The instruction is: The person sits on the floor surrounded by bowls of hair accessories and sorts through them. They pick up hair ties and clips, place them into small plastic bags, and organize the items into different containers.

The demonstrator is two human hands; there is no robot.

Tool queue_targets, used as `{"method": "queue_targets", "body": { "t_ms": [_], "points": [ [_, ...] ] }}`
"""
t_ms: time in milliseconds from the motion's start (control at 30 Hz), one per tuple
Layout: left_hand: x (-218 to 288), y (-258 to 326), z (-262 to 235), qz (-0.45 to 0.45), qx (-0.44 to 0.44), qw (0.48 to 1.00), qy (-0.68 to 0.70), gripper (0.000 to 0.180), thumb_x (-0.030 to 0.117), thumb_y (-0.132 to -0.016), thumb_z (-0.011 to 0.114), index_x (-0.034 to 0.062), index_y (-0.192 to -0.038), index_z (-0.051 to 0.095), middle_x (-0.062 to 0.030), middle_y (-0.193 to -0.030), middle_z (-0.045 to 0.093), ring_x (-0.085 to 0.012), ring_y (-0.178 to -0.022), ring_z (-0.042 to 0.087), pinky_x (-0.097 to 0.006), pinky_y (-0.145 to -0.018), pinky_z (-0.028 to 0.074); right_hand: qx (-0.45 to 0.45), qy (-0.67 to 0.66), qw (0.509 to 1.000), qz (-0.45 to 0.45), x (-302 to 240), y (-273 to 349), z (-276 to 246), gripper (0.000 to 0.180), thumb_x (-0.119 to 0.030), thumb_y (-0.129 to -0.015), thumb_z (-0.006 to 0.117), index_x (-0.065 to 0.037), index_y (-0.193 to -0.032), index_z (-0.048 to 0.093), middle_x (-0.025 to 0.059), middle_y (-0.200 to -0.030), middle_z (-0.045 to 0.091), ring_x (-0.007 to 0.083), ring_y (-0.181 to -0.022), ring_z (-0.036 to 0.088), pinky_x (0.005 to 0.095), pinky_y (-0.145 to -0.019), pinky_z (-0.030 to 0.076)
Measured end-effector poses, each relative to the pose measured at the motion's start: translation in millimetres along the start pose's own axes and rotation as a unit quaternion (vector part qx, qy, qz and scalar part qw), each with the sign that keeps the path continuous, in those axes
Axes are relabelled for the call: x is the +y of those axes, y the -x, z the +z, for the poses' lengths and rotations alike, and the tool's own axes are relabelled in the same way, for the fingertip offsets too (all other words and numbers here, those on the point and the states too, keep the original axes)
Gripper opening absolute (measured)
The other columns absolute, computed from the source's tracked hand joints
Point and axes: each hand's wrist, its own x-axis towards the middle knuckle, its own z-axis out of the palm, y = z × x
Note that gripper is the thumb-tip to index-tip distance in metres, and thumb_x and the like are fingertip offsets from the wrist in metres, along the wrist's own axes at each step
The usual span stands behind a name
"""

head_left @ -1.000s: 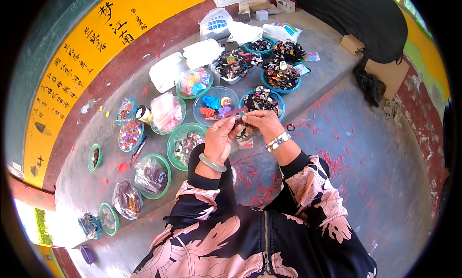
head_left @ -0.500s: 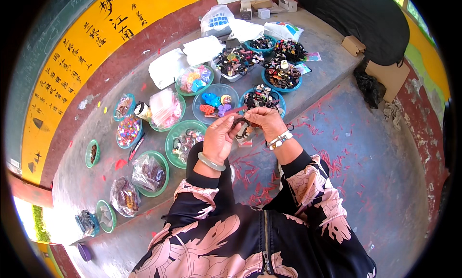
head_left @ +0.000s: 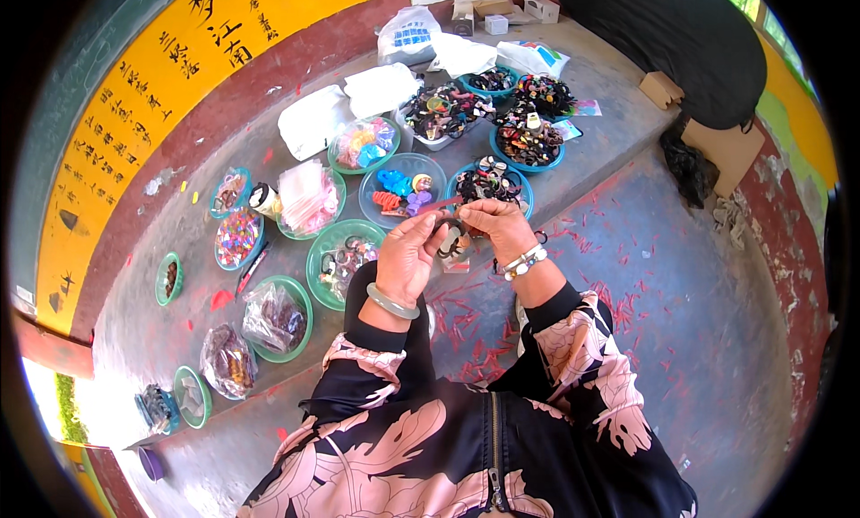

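The left hand (head_left: 403, 260) and right hand (head_left: 498, 237) hide much of a dark piece (head_left: 447, 223); its kind cannot be told. The right hand covers the blue bowl (head_left: 528, 195) at its six o'clock. A knee (head_left: 362, 285) hides the green bowl (head_left: 313, 278) at its four o'clock. Toward eight o'clock, glare blurs what a clear bag (head_left: 228, 361) holds. The jacket (head_left: 403, 455) is cut off at six o'clock, the black sheet (head_left: 663, 47) at one. Red scraps (head_left: 468, 368) at five are too small to count.

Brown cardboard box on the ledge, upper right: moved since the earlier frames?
No. The brown cardboard box keeps its spot by the edge of the ledge; both drift slightly right and down together, so likely only the camera moved.
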Motion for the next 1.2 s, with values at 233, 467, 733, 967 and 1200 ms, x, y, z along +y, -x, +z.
{"method": "queue_targets", "body": {
  "t_ms": [233, 467, 733, 967, 1200],
  "points": [
    [3, 3, 2, 0.010, -0.013, 1.000, -0.016, 0.019, 0.005, -0.087, 0.050, -0.0080, -0.099, 0.054, -0.0150, -0.099, 0.059, -0.0182, -0.089, 0.059, -0.026, -0.080, 0.051, 0.003, 0.030, 1.000, -0.007, 1, 0, 0, 0.009, -0.010, -0.078, 0.063, -0.001, -0.081, 0.065, 0.0016, -0.069, 0.060, 0.0088, -0.061, 0.052, 0.0215, -0.058, 0.041],
    [2, 5, 1, 0.019, -0.013, 0.999, -0.031, 0.021, 0.007, -0.088, 0.048, -0.0084, -0.102, 0.053, -0.0148, -0.100, 0.058, -0.0186, -0.089, 0.058, -0.028, -0.082, 0.050, 0.016, 0.037, 0.999, 0.008, 5, -3, 0, 0.010, -0.011, -0.079, 0.063, -0.001, -0.080, 0.064, 0.0005, -0.068, 0.059, 0.0086, -0.062, 0.052, 0.0220, -0.056, 0.041],
    [-13, 0, -9, 0.048, 0.022, 0.993, -0.109, 0.022, 0.009, -0.090, 0.045, -0.0069, -0.102, 0.054, -0.0123, -0.098, 0.058, -0.0164, -0.086, 0.058, -0.027, -0.080, 0.051, 0.131, 0.421, 0.803, -0.401, -9, 8, 19, 0.008, -0.006, -0.069, 0.064, -0.009, -0.077, 0.064, 0.0052, -0.071, 0.059, 0.0208, -0.066, 0.056, 0.0293, -0.058, 0.044],
    [-30, -5, -13, 0.043, 0.023, 0.959, -0.280, 0.021, 0.007, -0.090, 0.045, -0.0042, -0.104, 0.056, -0.0072, -0.096, 0.059, -0.0111, -0.084, 0.058, -0.024, -0.073, 0.050, 0.044, 0.578, 0.648, -0.495, -3, 13, 22, 0.010, -0.009, -0.065, 0.062, -0.010, -0.074, 0.064, 0.0009, -0.072, 0.059, 0.0203, -0.069, 0.055, 0.0336, -0.067, 0.041],
    [-50, -15, -44, 0.164, -0.033, 0.880, -0.444, 0.021, 0.003, -0.087, 0.048, -0.0053, -0.105, 0.056, -0.0090, -0.090, 0.064, -0.0122, -0.080, 0.060, -0.024, -0.067, 0.049, 0.043, 0.644, 0.619, -0.447, 14, 8, 18, 0.005, -0.013, -0.060, 0.061, -0.012, -0.064, 0.060, -0.0002, -0.066, 0.053, 0.0201, -0.072, 0.053, 0.0340, -0.069, 0.039]
  ]
}}
